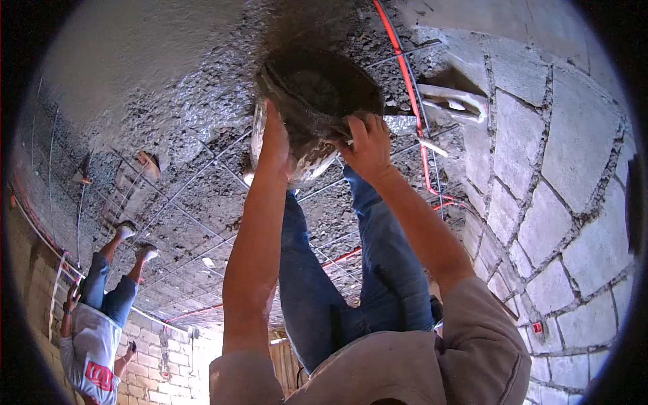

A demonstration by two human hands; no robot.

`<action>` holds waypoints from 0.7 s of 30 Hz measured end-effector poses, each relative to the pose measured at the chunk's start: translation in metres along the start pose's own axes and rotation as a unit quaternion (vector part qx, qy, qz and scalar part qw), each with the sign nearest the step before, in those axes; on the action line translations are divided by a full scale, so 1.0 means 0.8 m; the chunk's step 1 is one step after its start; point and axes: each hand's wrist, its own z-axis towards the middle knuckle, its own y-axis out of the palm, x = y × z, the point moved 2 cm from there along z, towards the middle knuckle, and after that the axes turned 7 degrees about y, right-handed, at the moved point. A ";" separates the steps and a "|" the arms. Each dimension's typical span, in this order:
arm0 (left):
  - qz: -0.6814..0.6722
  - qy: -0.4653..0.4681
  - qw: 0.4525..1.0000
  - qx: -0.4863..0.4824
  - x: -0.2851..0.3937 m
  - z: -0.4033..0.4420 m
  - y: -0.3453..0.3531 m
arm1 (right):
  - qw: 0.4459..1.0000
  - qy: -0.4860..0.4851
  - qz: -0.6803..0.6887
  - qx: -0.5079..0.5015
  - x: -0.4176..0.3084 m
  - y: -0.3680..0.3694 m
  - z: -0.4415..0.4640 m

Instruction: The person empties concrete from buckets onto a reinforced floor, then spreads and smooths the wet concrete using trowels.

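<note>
A concrete-smeared bucket [322, 84] with a dark, wet inside is tipped over, its mouth facing away from my legs. My left hand [275, 138] holds the bucket's left side, its fingers partly hidden against the wall. On the right, my right hand [368, 143] grips the near rim with bent fingers. Wet grey concrete [182, 88] lies around and beyond the bucket, smooth farther off and rough close by. A plastering trowel [453, 102] rests to the right of the bucket.
Steel reinforcing mesh [196, 192] covers the ground below the bucket. A red conduit [407, 74] runs along the right, beside a concrete block wall [540, 169]. Another person [94, 337], upside down in view, stands at lower left, near a concrete-covered board [131, 185].
</note>
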 end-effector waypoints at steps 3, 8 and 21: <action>-0.031 -0.019 0.999 -0.024 0.004 0.016 -0.012 | 1.000 -0.012 -0.015 -0.010 -0.009 -0.003 0.007; 0.094 -0.041 0.995 -0.021 0.019 -0.022 -0.014 | 0.999 -0.003 -0.011 0.039 0.004 0.013 0.004; -0.050 0.027 0.948 0.312 -0.198 0.057 -0.371 | 0.979 0.191 0.027 -0.059 0.133 0.006 0.085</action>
